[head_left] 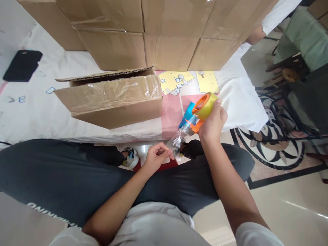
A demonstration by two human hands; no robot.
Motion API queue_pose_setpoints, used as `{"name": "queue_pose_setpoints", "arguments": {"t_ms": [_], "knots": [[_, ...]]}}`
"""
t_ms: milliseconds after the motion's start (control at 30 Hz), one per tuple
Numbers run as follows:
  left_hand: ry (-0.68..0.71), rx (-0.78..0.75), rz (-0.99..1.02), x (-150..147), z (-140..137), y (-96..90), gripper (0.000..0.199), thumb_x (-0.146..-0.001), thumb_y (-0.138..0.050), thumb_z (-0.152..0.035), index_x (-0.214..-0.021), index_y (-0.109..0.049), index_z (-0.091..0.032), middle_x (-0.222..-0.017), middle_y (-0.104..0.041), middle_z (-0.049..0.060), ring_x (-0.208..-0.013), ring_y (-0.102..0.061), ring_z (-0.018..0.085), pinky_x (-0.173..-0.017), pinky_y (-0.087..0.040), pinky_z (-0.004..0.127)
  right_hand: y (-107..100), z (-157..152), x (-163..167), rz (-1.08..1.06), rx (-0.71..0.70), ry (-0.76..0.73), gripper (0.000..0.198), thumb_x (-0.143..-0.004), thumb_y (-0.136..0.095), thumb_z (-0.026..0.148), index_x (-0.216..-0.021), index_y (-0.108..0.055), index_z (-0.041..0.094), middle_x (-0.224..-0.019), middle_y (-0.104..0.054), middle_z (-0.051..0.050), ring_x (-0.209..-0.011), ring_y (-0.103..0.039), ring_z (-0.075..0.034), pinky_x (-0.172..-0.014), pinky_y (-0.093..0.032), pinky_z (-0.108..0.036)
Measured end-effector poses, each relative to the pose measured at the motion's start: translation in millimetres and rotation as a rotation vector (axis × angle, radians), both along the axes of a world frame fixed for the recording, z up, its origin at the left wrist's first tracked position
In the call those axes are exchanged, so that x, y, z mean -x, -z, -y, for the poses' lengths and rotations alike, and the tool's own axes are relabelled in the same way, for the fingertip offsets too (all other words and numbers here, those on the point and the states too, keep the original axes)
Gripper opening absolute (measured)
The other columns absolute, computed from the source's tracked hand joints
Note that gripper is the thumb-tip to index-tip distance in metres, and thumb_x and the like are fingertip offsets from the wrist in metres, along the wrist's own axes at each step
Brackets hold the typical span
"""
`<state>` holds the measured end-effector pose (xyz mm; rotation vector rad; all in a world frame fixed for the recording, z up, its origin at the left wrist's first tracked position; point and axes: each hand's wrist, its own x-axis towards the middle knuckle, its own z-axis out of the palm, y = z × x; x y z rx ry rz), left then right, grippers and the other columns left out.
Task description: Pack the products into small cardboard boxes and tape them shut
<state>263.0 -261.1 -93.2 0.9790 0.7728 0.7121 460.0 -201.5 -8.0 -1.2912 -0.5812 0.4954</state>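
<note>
My right hand (212,121) is closed around a tape dispenser (196,125) with orange and blue parts and a yellowish roll on it. A strip of clear packing tape (179,137) stretches from the dispenser down to my left hand (159,156), which pinches its free end. Both hands are in front of the table edge, above my lap. Left of the dispenser lies a cardboard box (120,106) on the table, a flap raised at its back and shiny tape along its upper side. Neither hand touches that box.
Stacked cardboard boxes (169,41) line the back of the table. A black flat object (23,65) lies at the far left on the patterned cloth (174,112). Another person's hand (256,35) is beside the stack at right. A dark chair (307,95) stands beyond.
</note>
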Motion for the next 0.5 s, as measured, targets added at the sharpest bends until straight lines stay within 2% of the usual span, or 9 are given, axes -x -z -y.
{"name": "queue_pose_setpoints", "arguments": {"t_ms": [167,367,500], "knots": [[-0.021,0.027,0.007,-4,-2,8.3,0.046,-0.077,-0.080,-0.055,-0.069,-0.056,-0.017,-0.063,-0.071,0.003,-0.054,-0.059,0.011,-0.055,-0.045,0.022,20,-12,-6,0.003,0.007,-0.019,0.046,-0.095,-0.049,0.066,-0.092,-0.062,0.022,-0.070,-0.064,0.001,-0.062,-0.067,-0.015,-0.060,-0.057,-0.028],[-0.075,0.054,0.008,-5,-4,13.0,0.046,-0.076,-0.081,-0.056,-0.069,-0.055,-0.018,-0.064,-0.072,0.003,-0.055,-0.061,0.012,-0.056,-0.045,0.023,39,-23,-16,0.068,0.055,-0.216,0.048,-0.087,-0.061,0.069,-0.097,-0.063,0.022,-0.081,-0.071,-0.005,-0.084,-0.074,-0.024,-0.072,-0.062,-0.037],[-0.086,0.038,0.014,-4,-3,19.9,0.044,-0.077,-0.081,-0.054,-0.070,-0.056,-0.018,-0.064,-0.072,0.003,-0.055,-0.059,0.011,-0.055,-0.044,0.022,52,-23,-12,0.154,0.070,-0.323,0.046,-0.083,-0.070,0.065,-0.100,-0.062,0.022,-0.088,-0.075,-0.005,-0.084,-0.075,-0.024,-0.078,-0.063,-0.038]]}}
